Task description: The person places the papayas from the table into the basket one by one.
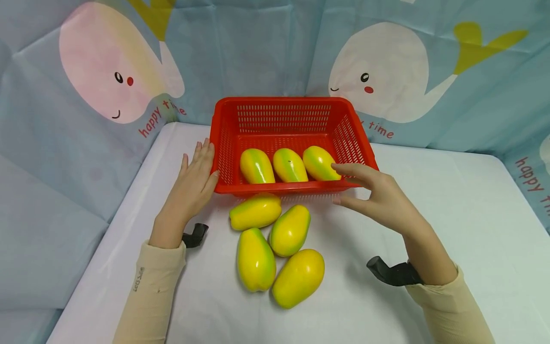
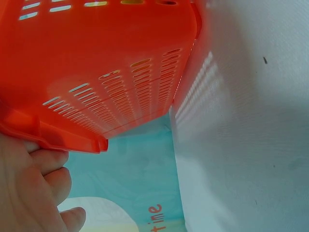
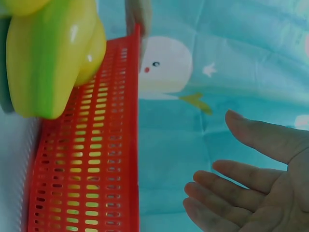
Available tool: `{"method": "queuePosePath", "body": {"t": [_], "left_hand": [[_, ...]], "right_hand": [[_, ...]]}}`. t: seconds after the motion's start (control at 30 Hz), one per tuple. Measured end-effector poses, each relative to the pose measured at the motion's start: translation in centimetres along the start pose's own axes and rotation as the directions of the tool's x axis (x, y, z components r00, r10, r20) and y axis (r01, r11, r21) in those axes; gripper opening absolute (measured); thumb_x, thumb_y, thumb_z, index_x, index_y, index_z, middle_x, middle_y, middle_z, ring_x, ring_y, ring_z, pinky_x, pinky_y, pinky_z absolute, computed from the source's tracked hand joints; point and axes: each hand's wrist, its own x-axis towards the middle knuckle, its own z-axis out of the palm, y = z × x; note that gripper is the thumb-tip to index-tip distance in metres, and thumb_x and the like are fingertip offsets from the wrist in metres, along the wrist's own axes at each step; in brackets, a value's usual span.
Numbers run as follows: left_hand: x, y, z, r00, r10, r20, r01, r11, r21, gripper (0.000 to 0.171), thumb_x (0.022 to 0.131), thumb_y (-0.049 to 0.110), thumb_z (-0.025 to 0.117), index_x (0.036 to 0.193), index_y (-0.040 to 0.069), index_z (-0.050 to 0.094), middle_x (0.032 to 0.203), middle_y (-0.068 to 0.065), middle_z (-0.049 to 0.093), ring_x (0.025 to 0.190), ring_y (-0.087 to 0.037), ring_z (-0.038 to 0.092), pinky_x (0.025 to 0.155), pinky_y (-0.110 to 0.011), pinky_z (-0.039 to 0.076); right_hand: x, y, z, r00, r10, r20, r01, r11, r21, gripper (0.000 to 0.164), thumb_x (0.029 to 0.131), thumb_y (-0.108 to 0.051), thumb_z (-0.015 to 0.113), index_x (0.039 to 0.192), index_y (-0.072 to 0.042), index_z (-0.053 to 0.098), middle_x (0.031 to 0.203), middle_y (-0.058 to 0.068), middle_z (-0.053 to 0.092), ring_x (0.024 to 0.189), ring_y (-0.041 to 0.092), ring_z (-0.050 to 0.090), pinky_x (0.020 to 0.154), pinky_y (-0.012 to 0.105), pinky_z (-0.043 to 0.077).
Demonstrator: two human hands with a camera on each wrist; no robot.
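Note:
A red plastic basket (image 1: 279,187) with slotted walls stands on the white table. My left hand (image 1: 192,184) lies along its left rim, fingers fairly straight and touching the edge; the left wrist view shows the fingertips (image 2: 58,183) just at the underside of the rim. Three glossy yellow-green fruits shaped like mangoes, one of them the right-hand fruit (image 1: 320,163), lie in a row inside the basket's front. Over the front right corner, my right hand (image 1: 382,196) hovers with thumb and fingers spread, holding nothing; in the right wrist view its palm (image 3: 256,193) faces the basket.
Several more such fruits lie in front of the basket, including a leaning one (image 1: 256,211) close to its front wall and the nearest one (image 1: 298,278). Behind the table (image 1: 451,215) hangs a blue curtain (image 1: 266,48) printed with whales.

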Motion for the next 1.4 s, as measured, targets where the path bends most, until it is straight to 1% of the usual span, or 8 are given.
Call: {"method": "queuePosePath", "body": {"t": [0.27,0.47,0.63,0.77,0.9,1.07,1.2,1.4], "left_hand": [[0.1,-0.1,0.1,1.0,-0.001,-0.001,0.001,1.0,0.006,0.061,0.1,0.024,0.032,0.15,0.0,0.008,0.157,-0.012,0.004,0.144,-0.027,-0.001,0.112,-0.052,-0.003],[0.0,0.0,0.1,1.0,-0.001,-0.001,0.001,1.0,0.011,0.061,0.1,0.024,0.032,0.15,0.0,0.008,0.157,-0.013,0.005,0.144,-0.026,-0.001,0.112,-0.052,-0.002],[0.1,-0.1,0.1,1.0,-0.008,0.004,0.007,1.0,0.013,0.061,0.1,0.025,0.032,0.15,0.0,0.008,0.157,-0.012,0.004,0.144,-0.026,-0.001,0.112,-0.052,-0.003],[0.1,-0.2,0.0,1.0,-0.011,0.003,0.011,1.0,0.014,0.061,0.1,0.025,0.032,0.15,0.0,0.008,0.157,-0.012,0.004,0.144,-0.026,-0.002,0.112,-0.052,-0.003],[0.1,-0.2,0.0,1.0,-0.008,0.001,0.008,1.0,0.01,0.061,0.1,0.025,0.032,0.15,0.0,0.008,0.157,-0.013,0.004,0.144,-0.025,-0.002,0.112,-0.051,-0.004],[0.1,-0.2,0.1,1.0,-0.004,0.001,0.004,1.0,0.01,0.061,0.1,0.026,0.032,0.15,0.0,0.007,0.157,-0.012,0.004,0.144,-0.025,-0.003,0.112,-0.051,-0.004],[0.2,-0.2,0.1,1.0,-0.003,0.002,0.003,1.0,0.011,0.061,0.1,0.026,0.032,0.15,0.0,0.007,0.157,-0.012,0.003,0.144,-0.025,-0.003,0.112,-0.051,-0.004],[0.3,-0.2,0.1,1.0,-0.004,0.0,0.004,1.0,0.011,0.061,0.1,0.026,0.032,0.15,0.0,0.008,0.157,-0.012,0.004,0.144,-0.025,-0.003,0.112,-0.051,-0.004]], "right_hand": [[-1.9,-0.2,0.5,0.997,-0.072,0.024,0.072,0.997,-0.006,0.055,0.076,-0.008,0.078,0.127,-0.005,0.058,0.123,0.006,0.061,0.11,0.022,0.058,0.091,0.04,0.046],[-2.9,0.0,1.3,0.995,-0.067,0.068,0.067,0.998,0.01,0.057,0.076,-0.012,0.079,0.129,-0.009,0.057,0.126,0.002,0.06,0.111,0.02,0.057,0.091,0.04,0.047],[-3.4,0.5,2.0,0.989,-0.078,0.128,0.075,0.997,0.029,0.054,0.078,-0.016,0.078,0.128,-0.01,0.058,0.126,-0.001,0.06,0.112,0.019,0.057,0.092,0.039,0.047],[-3.6,0.7,2.7,0.971,-0.101,0.218,0.094,0.995,0.043,0.051,0.079,-0.021,0.077,0.126,-0.013,0.059,0.127,-0.003,0.058,0.118,0.015,0.053,0.094,0.033,0.046],[-3.8,1.0,3.5,0.947,-0.122,0.298,0.106,0.992,0.071,0.05,0.079,-0.02,0.077,0.125,-0.016,0.06,0.128,-0.005,0.057,0.119,0.012,0.051,0.096,0.031,0.044],[-3.8,1.5,4.5,0.921,-0.17,0.351,0.139,0.984,0.111,0.047,0.08,-0.017,0.075,0.124,-0.015,0.06,0.125,-0.005,0.059,0.116,0.013,0.053,0.097,0.032,0.044],[-3.8,1.8,5.1,0.901,-0.192,0.388,0.145,0.978,0.147,0.043,0.082,-0.016,0.073,0.123,-0.012,0.06,0.122,0.0,0.061,0.114,0.015,0.055,0.096,0.033,0.045],[-3.8,2.1,5.7,0.883,-0.203,0.423,0.145,0.976,0.164,0.042,0.082,-0.018,0.073,0.122,-0.012,0.061,0.121,-0.002,0.061,0.114,0.013,0.054,0.097,0.034,0.044]]}}
